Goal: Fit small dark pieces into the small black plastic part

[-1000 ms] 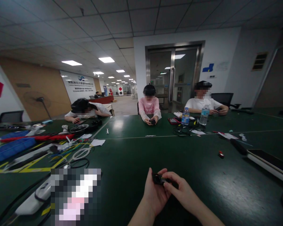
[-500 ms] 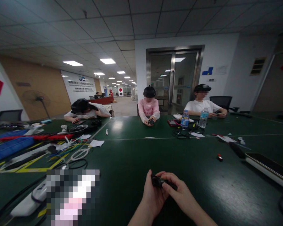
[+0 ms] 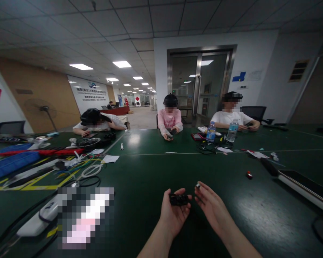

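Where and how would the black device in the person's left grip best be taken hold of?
Probably across its middle, coming from above: the black device is elongated and lies crosswise in the left grip, its upper face uncovered, while the thumb and fingertips sit beside its ends.

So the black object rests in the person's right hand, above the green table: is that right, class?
Not quite: the black object rests in the left hand, not the right hand, as the head view shows. It is above the green table.
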Demonstrator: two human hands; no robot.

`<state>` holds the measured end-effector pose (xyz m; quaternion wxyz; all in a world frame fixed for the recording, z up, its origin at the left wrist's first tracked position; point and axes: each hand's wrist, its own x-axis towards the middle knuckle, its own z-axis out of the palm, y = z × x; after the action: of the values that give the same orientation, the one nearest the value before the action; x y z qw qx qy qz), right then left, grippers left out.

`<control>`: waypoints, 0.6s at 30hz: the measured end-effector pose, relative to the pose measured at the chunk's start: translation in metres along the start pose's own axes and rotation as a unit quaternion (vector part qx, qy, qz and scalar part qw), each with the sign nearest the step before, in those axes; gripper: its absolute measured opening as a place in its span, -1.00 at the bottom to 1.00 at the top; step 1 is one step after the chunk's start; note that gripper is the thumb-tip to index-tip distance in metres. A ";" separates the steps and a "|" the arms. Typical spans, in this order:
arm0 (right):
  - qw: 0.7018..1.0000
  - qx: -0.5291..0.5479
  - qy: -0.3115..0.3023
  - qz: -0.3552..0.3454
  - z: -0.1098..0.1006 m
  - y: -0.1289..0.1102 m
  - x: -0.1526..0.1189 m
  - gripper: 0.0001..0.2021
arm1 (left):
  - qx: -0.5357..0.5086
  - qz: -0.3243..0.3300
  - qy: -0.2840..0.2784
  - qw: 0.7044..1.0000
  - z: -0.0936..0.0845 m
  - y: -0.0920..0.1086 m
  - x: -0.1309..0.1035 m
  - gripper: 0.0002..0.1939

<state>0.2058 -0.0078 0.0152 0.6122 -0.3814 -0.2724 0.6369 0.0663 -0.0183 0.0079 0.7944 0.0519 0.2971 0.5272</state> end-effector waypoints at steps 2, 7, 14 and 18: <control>0.999 0.036 0.001 0.022 -0.001 -0.003 0.001 -0.68 | -0.001 0.001 -0.002 1.000 0.000 0.001 0.000 -0.50; 0.990 0.109 0.038 0.087 -0.002 -0.008 0.003 -0.88 | 0.001 -0.001 0.001 1.000 0.001 0.001 0.000 -0.48; 0.984 0.135 0.046 0.108 -0.003 -0.010 0.004 -0.94 | -0.002 0.002 0.011 1.000 0.002 0.002 -0.001 -0.49; 0.984 0.134 0.041 0.111 -0.005 -0.009 0.005 -0.95 | 0.001 0.002 0.018 1.000 0.003 0.002 -0.001 -0.49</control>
<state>0.2151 -0.0029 0.0187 0.5935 -0.3496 -0.1155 0.7156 0.0660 -0.0180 0.0111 0.7877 0.0443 0.3120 0.5293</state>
